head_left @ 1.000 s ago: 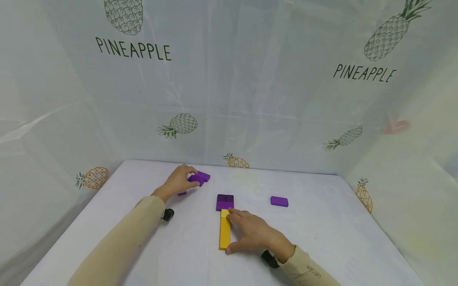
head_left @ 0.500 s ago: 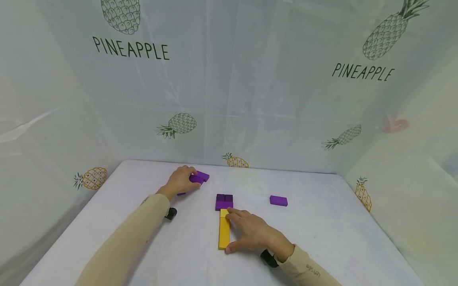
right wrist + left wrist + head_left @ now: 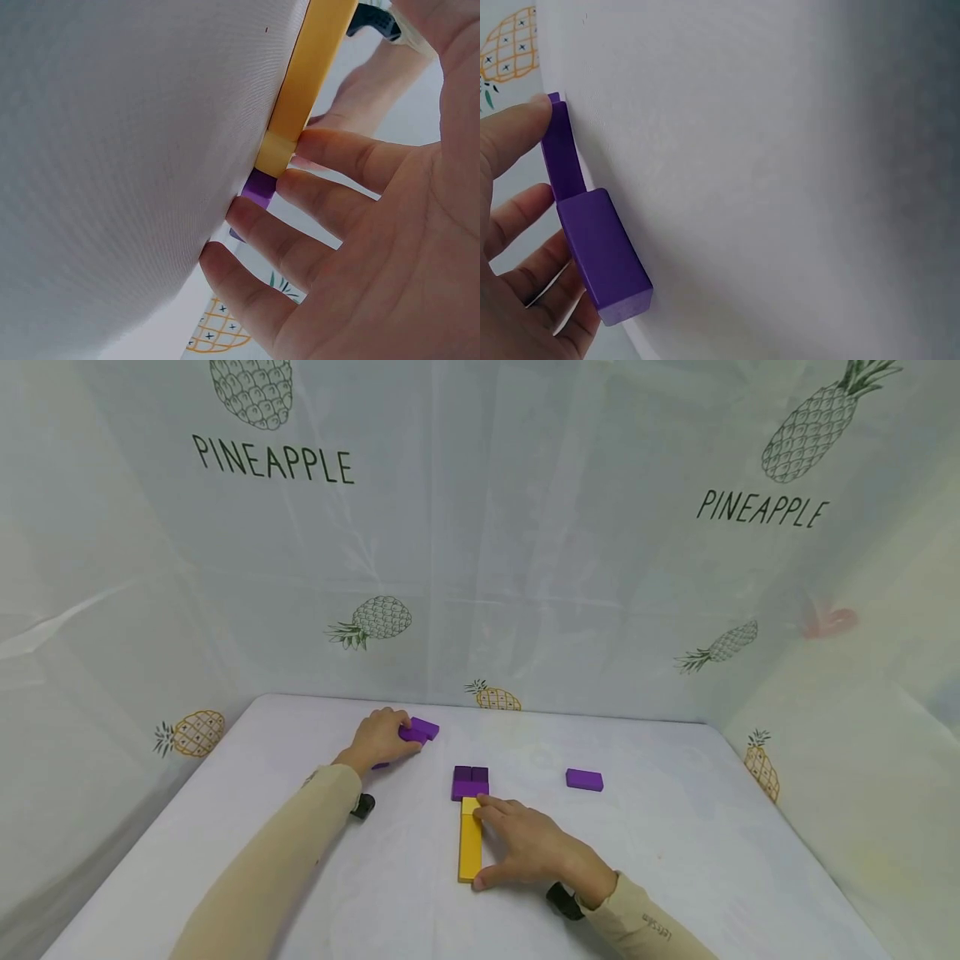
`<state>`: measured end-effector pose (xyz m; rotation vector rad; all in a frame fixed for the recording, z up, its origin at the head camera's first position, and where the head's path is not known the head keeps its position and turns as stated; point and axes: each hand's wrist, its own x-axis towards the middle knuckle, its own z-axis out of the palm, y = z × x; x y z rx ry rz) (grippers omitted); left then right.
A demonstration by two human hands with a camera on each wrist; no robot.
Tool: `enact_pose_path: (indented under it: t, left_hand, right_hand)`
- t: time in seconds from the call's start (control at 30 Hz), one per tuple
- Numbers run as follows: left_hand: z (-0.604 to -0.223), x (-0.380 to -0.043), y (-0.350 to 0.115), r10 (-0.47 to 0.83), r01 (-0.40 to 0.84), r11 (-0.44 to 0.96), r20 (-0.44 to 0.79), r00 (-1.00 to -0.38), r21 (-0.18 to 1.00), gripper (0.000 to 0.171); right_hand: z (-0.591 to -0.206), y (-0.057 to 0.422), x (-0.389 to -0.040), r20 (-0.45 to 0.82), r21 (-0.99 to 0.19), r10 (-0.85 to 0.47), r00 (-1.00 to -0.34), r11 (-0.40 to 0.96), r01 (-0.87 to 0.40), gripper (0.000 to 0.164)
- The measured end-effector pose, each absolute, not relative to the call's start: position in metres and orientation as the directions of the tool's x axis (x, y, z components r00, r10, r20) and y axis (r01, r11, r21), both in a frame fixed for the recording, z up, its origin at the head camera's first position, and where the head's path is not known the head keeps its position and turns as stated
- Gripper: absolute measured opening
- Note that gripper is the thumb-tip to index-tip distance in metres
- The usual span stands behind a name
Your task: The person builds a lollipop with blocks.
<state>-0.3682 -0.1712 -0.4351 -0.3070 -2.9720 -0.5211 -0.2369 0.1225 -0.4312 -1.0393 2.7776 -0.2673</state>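
Note:
At the far left of the table, my left hand point(image 3: 378, 739) pinches a flat purple block point(image 3: 564, 154) between thumb and fingers. Another purple block point(image 3: 426, 727) lies just beyond it. A third purple block point(image 3: 604, 247) stands nearer the wrist, mostly covered by the hand in the head view. My right hand point(image 3: 528, 843) rests beside a long yellow block point(image 3: 470, 850), fingers fairly straight and spread. Its fingertips touch a short yellow piece point(image 3: 276, 154) at the far end, and the thumb lies by the near end. Beyond this sits a purple cluster point(image 3: 470, 791) with two darker squares point(image 3: 462, 774).
A single purple block point(image 3: 584, 780) lies on the right side of the white table point(image 3: 675, 827). White sheeting point(image 3: 555, 568) printed with pineapples hangs behind and along both sides. Black straps point(image 3: 564, 902) sit at the wrists.
My left hand has moved slightly and closed its thumb and fingers on the purple block. The right hand stays beside the yellow blocks.

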Motion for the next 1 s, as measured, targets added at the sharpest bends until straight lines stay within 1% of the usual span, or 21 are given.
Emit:
enact_pose_path:
  t: [0.3, 0.63, 0.77, 1.0]
  left_hand:
    - [-0.435, -0.369, -0.169, 0.165, 0.199, 0.927, 0.129, -0.978, 0.318, 0.049]
    - [-0.429, -0.359, -0.162, 0.184, 0.212, 0.942, 0.127, -0.975, 0.261, 0.042]
    - [-0.430, -0.357, -0.161, 0.217, 0.243, 0.932, 0.123, -0.968, 0.270, 0.038]
    - [-0.434, -0.352, -0.160, 0.329, 0.343, 0.885, 0.100, -0.939, 0.316, 0.035]
  right_hand:
    - [-0.431, 0.123, -0.236, -0.090, -0.234, -0.660, -0.746, 0.742, -0.628, 0.098]
    - [-0.432, 0.123, -0.236, -0.089, -0.238, -0.658, -0.748, 0.743, -0.626, 0.099]
    - [-0.432, 0.122, -0.237, -0.089, -0.231, -0.664, -0.742, 0.739, -0.633, 0.099]
    - [-0.431, 0.122, -0.237, -0.090, -0.228, -0.658, -0.747, 0.744, -0.628, 0.099]
